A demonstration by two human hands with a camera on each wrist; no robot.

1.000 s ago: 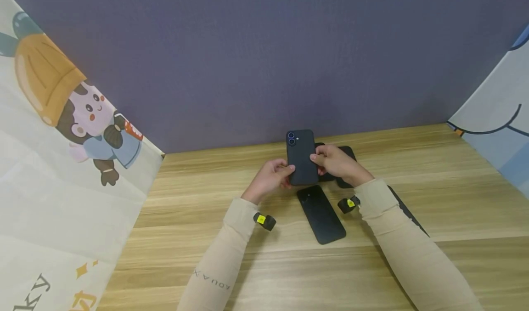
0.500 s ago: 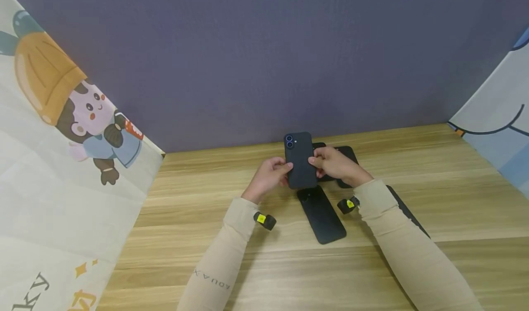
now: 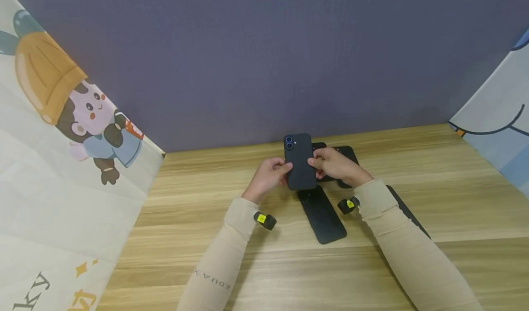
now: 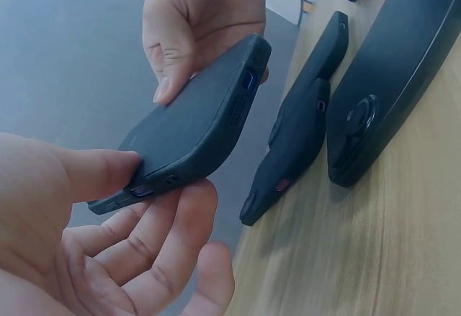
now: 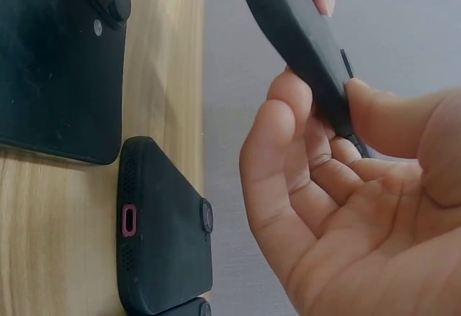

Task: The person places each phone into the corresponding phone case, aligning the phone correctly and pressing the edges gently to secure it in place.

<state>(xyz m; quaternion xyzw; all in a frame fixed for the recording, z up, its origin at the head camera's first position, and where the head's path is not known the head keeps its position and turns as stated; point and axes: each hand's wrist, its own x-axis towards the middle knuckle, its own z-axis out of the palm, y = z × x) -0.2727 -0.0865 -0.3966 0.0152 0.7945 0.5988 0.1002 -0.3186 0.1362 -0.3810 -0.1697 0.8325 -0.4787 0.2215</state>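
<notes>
jointly, both hands (image 3: 267,175) (image 3: 336,165) pinch one phone (image 3: 300,164) (black)

From my head, the held phone (image 3: 299,166) and my right hand (image 3: 335,165) hide parts of one black phone (image 3: 319,145); that hand also covers part of a second phone (image 3: 348,153). My right sleeve (image 3: 413,251) covers a dark thing (image 3: 407,210) I can't identify. The right wrist view crops the held phone at its top edge.
</notes>
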